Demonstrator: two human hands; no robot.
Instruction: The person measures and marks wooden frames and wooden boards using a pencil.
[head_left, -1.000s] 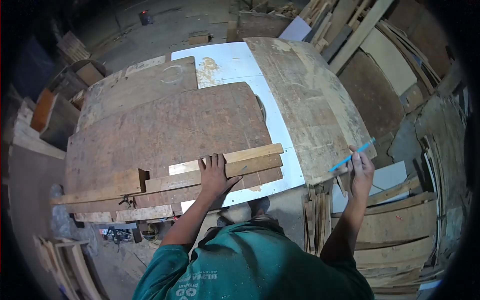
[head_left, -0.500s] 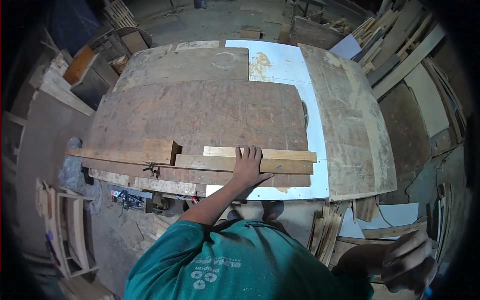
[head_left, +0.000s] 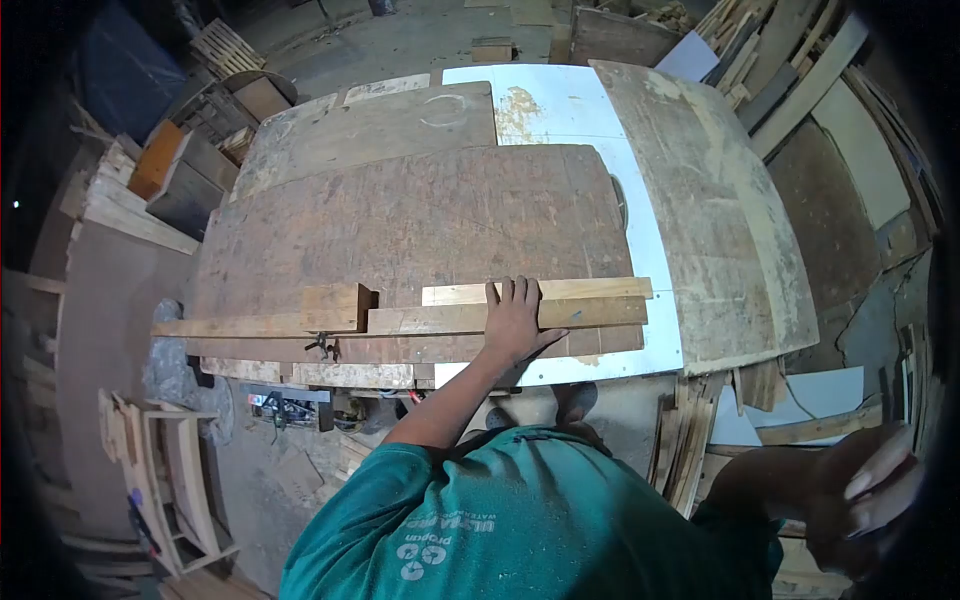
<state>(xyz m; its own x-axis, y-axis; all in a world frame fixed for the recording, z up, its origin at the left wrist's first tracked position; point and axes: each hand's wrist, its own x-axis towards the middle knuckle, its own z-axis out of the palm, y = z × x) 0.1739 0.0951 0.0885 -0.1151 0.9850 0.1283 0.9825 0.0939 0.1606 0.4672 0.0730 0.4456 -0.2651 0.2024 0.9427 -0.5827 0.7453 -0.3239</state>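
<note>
My left hand lies flat across two wooden strips on the worktable, fingers spread and thumb out to the right. Beneath it are a brown strip and, on the far side, a paler strip. At the brown strip's left end sits a thick wooden block, against a long thin batten. A small dark clamp-like piece is by the block's near edge. My right hand is raised at the lower right, close to the camera, fingers curled; what they may hold is hidden.
The worktable's top is made of worn brown boards, a white panel and a weathered plywood sheet. Scrap wood stands below its near right edge. A wooden frame and a tool tray are lower left.
The view has shifted, so the table appears slightly farther right and higher. My left hand stays on the strips. My right hand has moved rightward and a little up; a blue bit near it no longer shows.
</note>
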